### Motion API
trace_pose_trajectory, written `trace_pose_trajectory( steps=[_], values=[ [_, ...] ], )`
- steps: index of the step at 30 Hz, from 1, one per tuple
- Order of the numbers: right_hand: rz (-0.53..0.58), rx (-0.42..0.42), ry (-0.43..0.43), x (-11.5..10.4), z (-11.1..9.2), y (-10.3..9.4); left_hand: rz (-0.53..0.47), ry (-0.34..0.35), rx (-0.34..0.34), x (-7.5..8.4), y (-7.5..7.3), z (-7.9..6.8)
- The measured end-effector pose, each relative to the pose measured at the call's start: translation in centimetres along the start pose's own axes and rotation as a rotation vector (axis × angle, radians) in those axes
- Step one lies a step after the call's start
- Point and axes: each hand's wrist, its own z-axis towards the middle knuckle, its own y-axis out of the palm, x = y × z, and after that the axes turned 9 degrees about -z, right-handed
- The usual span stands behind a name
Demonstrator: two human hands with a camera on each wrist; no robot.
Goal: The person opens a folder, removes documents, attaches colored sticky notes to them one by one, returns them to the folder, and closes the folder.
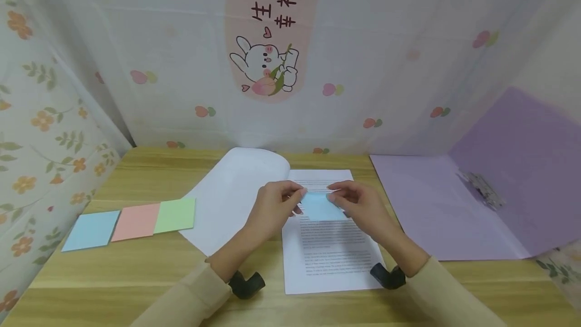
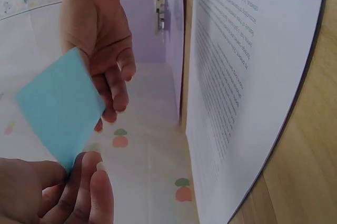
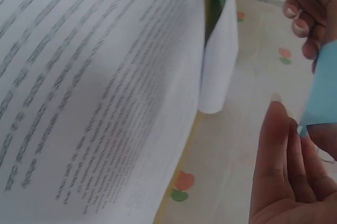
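A single light blue sticky note (image 1: 320, 208) is stretched between both hands over a printed document (image 1: 336, 256). My left hand (image 1: 275, 205) pinches the note's left corner between thumb and fingers. At the opposite side, my right hand (image 1: 363, 208) pinches its right corner. In the left wrist view the blue note (image 2: 60, 105) is held up off the page, with my right hand (image 2: 102, 34) above it and my left hand (image 2: 68, 197) below. The right wrist view shows only part of the note (image 3: 322, 92), right by the thumb and fingers of my right hand (image 3: 289, 182).
A turned-over white page (image 1: 227, 191) curls up left of the document. Blue (image 1: 92, 231), pink (image 1: 136, 221) and green (image 1: 175, 215) sticky pads lie in a row at the left. An opened purple folder (image 1: 431, 211) with a metal clip (image 1: 483, 191) lies at the right. A patterned curtain (image 1: 181, 64) hangs behind.
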Motion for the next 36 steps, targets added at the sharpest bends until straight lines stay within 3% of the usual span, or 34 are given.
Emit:
trace_pose_trajectory(
  steps=[7,17,26,36],
  values=[
    [0.01,0.0,0.038,1.2,1.0,0.3,0.12,-0.03,-0.009,-0.2,0.7,0.7],
    [-0.067,-0.085,-0.003,3.1,3.7,0.2,0.451,-0.101,-0.113,-0.9,1.8,1.8],
    [-0.075,-0.16,0.028,3.9,5.5,1.0,0.544,-0.12,-0.104,-1.6,2.1,3.4],
    [-0.165,-0.131,0.037,4.0,6.2,2.5,0.644,-0.154,-0.093,-2.6,2.6,4.6]
  ],
)
